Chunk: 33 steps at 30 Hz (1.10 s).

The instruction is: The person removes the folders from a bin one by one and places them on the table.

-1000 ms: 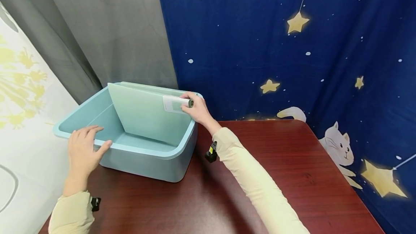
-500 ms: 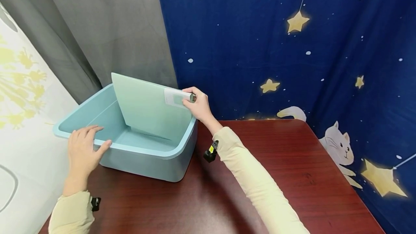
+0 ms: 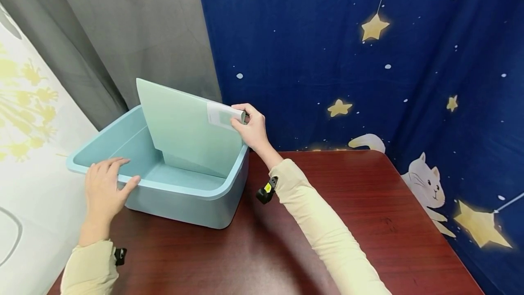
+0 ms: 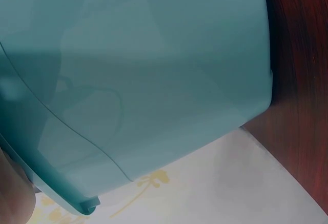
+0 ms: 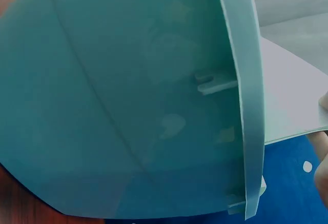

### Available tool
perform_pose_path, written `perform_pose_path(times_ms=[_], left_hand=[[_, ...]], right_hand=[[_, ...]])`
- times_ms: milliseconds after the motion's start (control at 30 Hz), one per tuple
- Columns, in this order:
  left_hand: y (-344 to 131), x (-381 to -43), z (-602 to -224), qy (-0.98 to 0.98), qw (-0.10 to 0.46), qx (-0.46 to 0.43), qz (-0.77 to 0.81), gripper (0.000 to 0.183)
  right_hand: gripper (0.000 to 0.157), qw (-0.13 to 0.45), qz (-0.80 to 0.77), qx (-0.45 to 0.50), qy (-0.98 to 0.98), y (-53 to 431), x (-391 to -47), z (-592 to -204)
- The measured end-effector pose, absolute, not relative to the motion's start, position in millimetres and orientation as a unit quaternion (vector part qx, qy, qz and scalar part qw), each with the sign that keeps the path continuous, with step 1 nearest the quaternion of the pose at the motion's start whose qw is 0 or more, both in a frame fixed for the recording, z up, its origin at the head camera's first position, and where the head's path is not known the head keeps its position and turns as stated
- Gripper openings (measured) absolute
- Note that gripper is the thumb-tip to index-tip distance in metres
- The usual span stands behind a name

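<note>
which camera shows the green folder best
The head view: it shows most of the folder, with its white label, in the right hand. The right wrist view catches only part beyond the bin rim; the left wrist view, none.

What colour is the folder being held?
The folder is pale green with a white label, clearest in the head view.

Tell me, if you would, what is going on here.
A person is handling a pale green folder: the right hand pinches its end by the white label. Its upper part rises above the blue bin, while its lower part is inside. The left hand rests on the bin's near rim. The bin stands on a reddish-brown table.
</note>
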<state>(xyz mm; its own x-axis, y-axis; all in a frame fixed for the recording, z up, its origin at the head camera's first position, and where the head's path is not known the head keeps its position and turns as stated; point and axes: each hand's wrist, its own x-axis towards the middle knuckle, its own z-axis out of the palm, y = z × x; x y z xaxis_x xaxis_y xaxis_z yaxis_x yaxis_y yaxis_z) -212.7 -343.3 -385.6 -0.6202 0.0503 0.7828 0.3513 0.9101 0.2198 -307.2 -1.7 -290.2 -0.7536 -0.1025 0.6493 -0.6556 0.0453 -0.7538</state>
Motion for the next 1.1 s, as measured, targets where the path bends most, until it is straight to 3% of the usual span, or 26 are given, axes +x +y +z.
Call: perform_pose_path(times_ms=[467,1100], left_hand=[[-343,-215,-386,-0.881,0.422,-0.116,-0.179,0.073],[-345,-213,-387,-0.885,0.414,-0.108,-0.181,0.068]], right_hand=[[0.024,0.286,0.654,0.28,-0.642,3,-306,-279],[0.026,0.305,0.71,0.252,-0.583,8,-297,-265]])
